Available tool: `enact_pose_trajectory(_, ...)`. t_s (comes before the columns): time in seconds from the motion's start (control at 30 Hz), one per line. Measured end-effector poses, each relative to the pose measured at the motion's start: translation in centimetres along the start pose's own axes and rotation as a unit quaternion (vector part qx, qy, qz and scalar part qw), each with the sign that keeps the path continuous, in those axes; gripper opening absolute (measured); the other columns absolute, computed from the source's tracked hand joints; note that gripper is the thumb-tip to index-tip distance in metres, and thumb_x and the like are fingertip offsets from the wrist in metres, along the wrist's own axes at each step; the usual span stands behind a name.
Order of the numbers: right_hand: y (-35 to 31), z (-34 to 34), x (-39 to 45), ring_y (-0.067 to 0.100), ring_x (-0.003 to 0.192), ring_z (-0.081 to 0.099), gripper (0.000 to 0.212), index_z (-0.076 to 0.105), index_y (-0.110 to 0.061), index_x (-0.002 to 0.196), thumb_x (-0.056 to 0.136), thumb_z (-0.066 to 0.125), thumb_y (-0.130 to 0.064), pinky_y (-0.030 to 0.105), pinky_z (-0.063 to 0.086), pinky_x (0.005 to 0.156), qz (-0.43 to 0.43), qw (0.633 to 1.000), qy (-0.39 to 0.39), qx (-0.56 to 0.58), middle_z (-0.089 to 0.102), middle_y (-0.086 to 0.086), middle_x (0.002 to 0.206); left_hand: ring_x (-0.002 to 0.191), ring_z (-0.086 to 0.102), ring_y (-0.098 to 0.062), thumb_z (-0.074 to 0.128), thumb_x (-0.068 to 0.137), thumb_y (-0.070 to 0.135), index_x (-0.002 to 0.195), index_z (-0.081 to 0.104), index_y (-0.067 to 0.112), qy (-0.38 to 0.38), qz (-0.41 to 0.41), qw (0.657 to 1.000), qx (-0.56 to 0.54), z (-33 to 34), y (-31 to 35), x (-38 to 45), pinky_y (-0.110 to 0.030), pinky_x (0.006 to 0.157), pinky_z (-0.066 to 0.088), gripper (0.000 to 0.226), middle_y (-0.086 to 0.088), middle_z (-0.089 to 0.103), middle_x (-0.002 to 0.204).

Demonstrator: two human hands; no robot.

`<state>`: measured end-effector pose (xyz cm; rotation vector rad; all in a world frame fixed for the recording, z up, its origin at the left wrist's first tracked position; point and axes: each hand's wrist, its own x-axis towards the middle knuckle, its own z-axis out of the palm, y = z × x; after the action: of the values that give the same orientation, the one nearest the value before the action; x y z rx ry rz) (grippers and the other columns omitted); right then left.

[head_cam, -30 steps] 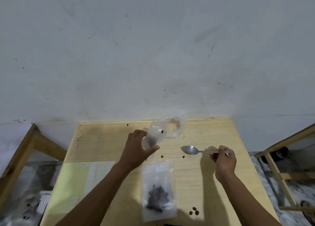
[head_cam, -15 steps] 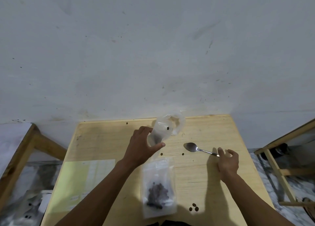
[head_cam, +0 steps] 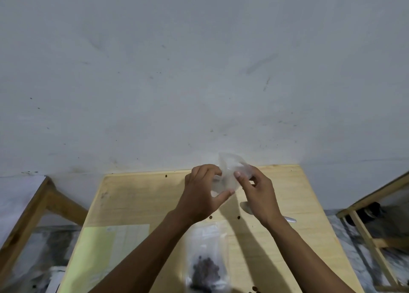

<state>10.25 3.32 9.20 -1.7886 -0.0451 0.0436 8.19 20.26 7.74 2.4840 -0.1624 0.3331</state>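
I'm on the head camera, and the clear bag (head_cam: 230, 175) is smeared with blur between the left hand (head_cam: 203, 193) and right hand (head_cam: 257, 195); I can't tell if its mouth is open or what's inside. The right wrist covers the middle of the spoon (head_cam: 246, 206), leaving a sliver of bowl and the handle tip. The seed pouch (head_cam: 207, 261) looks soft and runs off the bottom edge. So does the green sheet (head_cam: 99, 255), print unreadable. I can't identify the dark shapes (head_cam: 371, 211) under the wooden rack (head_cam: 376, 192).
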Motion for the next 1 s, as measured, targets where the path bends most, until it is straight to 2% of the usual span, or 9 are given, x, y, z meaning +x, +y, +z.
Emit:
enact_pose_trajectory(0.1, -0.5, -0.5, 0.4, 0.004, 0.071, 0.06, 0.022, 0.071, -0.016, 0.084, 0.099, 0.056, -0.02, 0.023, 0.048, 0.071, -0.022, 1.0, 0.018, -0.013, 0.069, -0.009, 0.074, 0.113, 0.053, -0.011, 0.051, 0.086, 0.051, 0.112, 0.061, 0.027, -0.022, -0.041, 0.995, -0.083, -1.0, 0.0, 0.5, -0.036, 0.096, 0.043, 0.037, 0.018, 0.059, 0.115)
enact_pose_trajectory(0.23, -1.4, -0.8, 0.5, 0.0, 0.053, 0.047, 0.026, 0.063, -0.011, 0.077, 0.1, 0.054, -0.021, 0.013, 0.034, 0.055, -0.048, 0.998, -0.006, -0.05, 0.057, -0.018, 0.059, 0.1, 0.062, -0.008, 0.057, 0.091, 0.043, 0.107, 0.062, 0.025, -0.068, -0.132, 0.96, -0.239, -2.4, 0.4, 1.4, -0.02, 0.082, 0.048, 0.024, 0.014, 0.067, 0.106)
enact_pose_trajectory(0.3, -1.5, -1.1, 0.8, 0.002, 0.052, 0.041, 0.027, 0.058, -0.008, 0.076, 0.1, 0.053, -0.02, 0.014, 0.032, 0.053, -0.06, 0.996, -0.025, -0.068, 0.051, -0.019, 0.057, 0.092, 0.065, -0.008, 0.061, 0.092, 0.035, 0.094, 0.064, 0.02, -0.061, -0.132, 0.956, -0.254, -3.0, 0.2, 1.7, -0.024, 0.08, 0.048, 0.015, 0.012, 0.069, 0.093)
enact_pose_trajectory(0.43, -1.7, -2.3, 1.3, 0.007, 0.053, 0.033, 0.029, 0.053, -0.006, 0.076, 0.101, 0.051, -0.02, 0.019, 0.029, 0.052, -0.08, 0.989, -0.062, -0.103, 0.047, -0.016, 0.057, 0.081, 0.067, -0.015, 0.065, 0.092, 0.024, 0.076, 0.062, 0.016, -0.032, -0.13, 0.962, -0.24, -3.6, -0.5, 2.0, -0.028, 0.074, 0.048, 0.018, 0.003, 0.071, 0.081)
enact_pose_trajectory(0.57, -1.9, -3.2, 2.0, 0.0, 0.057, 0.047, 0.027, 0.057, -0.009, 0.078, 0.101, 0.05, -0.019, 0.012, 0.033, 0.055, -0.09, 0.982, -0.075, -0.15, 0.057, -0.023, 0.063, 0.069, 0.058, -0.029, 0.062, 0.094, 0.021, 0.076, 0.055, 0.016, -0.03, -0.104, 0.975, -0.196, -4.0, -0.9, 2.3, -0.028, 0.064, 0.041, 0.021, -0.002, 0.069, 0.076)
enact_pose_trajectory(0.7, -2.0, -3.6, 2.6, -0.002, 0.059, 0.05, 0.027, 0.06, -0.013, 0.077, 0.101, 0.051, -0.02, 0.012, 0.034, 0.056, -0.093, 0.976, -0.084, -0.18, 0.062, -0.016, 0.066, 0.052, 0.039, -0.011, 0.058, 0.096, 0.015, 0.08, 0.056, 0.009, -0.045, -0.057, 0.984, -0.161, -4.9, -0.8, 2.8, -0.021, 0.055, 0.033, 0.017, -0.003, 0.064, 0.066)
enact_pose_trajectory(0.87, -2.4, -3.3, 3.2, 0.002, 0.058, 0.047, 0.027, 0.059, -0.013, 0.074, 0.099, 0.055, -0.024, 0.015, 0.033, 0.056, -0.087, 0.98, -0.081, -0.162, 0.06, -0.011, 0.064, 0.064, 0.065, -0.003, 0.049, 0.099, 0.005, 0.085, 0.053, 0.003, -0.04, -0.038, 0.984, -0.169, -5.2, -0.1, 3.1, -0.014, 0.061, 0.043, 0.015, 0.004, 0.069, 0.068)
enact_pose_trajectory(0.93, -2.9, -3.3, 3.4, 0.005, 0.062, 0.045, 0.029, 0.059, -0.01, 0.074, 0.097, 0.059, -0.028, 0.021, 0.036, 0.061, -0.069, 0.986, -0.094, -0.122, 0.06, -0.001, 0.067, 0.062, 0.066, -0.007, 0.048, 0.1, 0.006, 0.085, 0.05, 0.004, -0.034, -0.038, 0.983, -0.179, -5.1, 0.0, 3.0, -0.019, 0.061, 0.045, 0.016, 0.005, 0.069, 0.067)
enact_pose_trajectory(1.0, -3.3, -3.2, 3.3, 0.011, 0.067, 0.048, 0.033, 0.06, -0.006, 0.075, 0.095, 0.061, -0.032, 0.028, 0.039, 0.067, -0.049, 0.991, -0.101, -0.075, 0.062, 0.009, 0.071, 0.064, 0.065, -0.019, 0.05, 0.1, 0.015, 0.085, 0.05, 0.007, -0.031, -0.047, 0.978, -0.199, -4.9, -0.1, 2.8, -0.032, 0.065, 0.048, 0.017, 0.001, 0.069, 0.068)
